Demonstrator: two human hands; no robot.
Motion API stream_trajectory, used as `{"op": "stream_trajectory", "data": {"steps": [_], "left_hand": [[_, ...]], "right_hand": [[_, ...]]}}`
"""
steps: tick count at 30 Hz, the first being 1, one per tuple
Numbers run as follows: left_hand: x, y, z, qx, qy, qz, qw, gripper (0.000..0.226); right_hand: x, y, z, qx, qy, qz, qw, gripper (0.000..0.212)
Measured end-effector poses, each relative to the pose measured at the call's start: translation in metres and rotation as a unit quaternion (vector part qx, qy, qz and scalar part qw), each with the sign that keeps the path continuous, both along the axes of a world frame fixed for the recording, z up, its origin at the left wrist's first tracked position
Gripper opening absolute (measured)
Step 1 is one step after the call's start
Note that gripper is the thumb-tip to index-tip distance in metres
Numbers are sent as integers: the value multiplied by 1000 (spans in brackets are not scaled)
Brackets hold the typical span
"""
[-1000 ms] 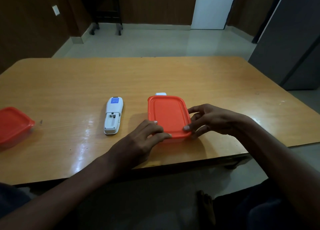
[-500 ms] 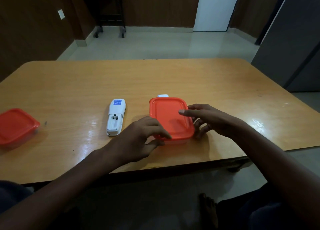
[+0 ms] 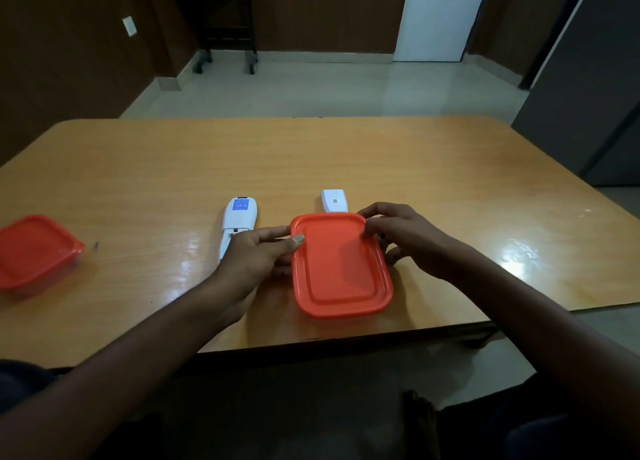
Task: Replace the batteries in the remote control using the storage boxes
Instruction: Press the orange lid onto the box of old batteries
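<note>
Flanking orange box [image 3: 341, 269], left hand [image 3: 258, 255], right hand [image 3: 403, 239].

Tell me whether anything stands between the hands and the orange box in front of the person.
Nothing visible does. The left hand already has its thumb on the far left edge of the orange lid, and the right hand has fingertips on the far right corner. The remote control lies to the left, partly under the left hand.
</note>
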State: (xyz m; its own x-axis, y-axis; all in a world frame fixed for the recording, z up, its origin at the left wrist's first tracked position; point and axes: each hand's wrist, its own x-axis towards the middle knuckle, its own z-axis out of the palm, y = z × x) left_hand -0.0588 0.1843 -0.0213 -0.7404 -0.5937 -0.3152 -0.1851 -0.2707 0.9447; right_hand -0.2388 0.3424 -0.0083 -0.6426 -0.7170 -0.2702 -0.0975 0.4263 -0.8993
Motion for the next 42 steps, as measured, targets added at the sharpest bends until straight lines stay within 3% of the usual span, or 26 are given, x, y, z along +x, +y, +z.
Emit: {"op": "stream_trajectory", "data": {"steps": [5, 16, 19, 26, 36, 39, 42], "left_hand": [[-2, -7, 6, 68, -7, 10, 998, 33], [-3, -10, 7, 49, 1, 16, 999, 22], [-2, -9, 5, 39, 14, 20, 999, 33], [3, -7, 9, 15, -77, -49, 996, 42], [-4, -11, 2, 38, -63, 11, 997, 45], [-1, -9, 2, 31, -54, 12, 998, 43], [1, -4, 1, 37, -46, -6, 998, 41]], "right_hand": [[3, -7, -3, -57, -2, -21, 998, 20], [7, -7, 3, -66, -4, 23, 998, 23], [5, -9, -1, -47, 12, -6, 999, 24], [-1, -14, -6, -2, 16, -122, 992, 21], [12, -1, 15, 23, -124, 25, 992, 40], [11, 4, 11, 2, -121, 9, 993, 50], [12, 5, 13, -41, -107, -16, 993, 41]]}}
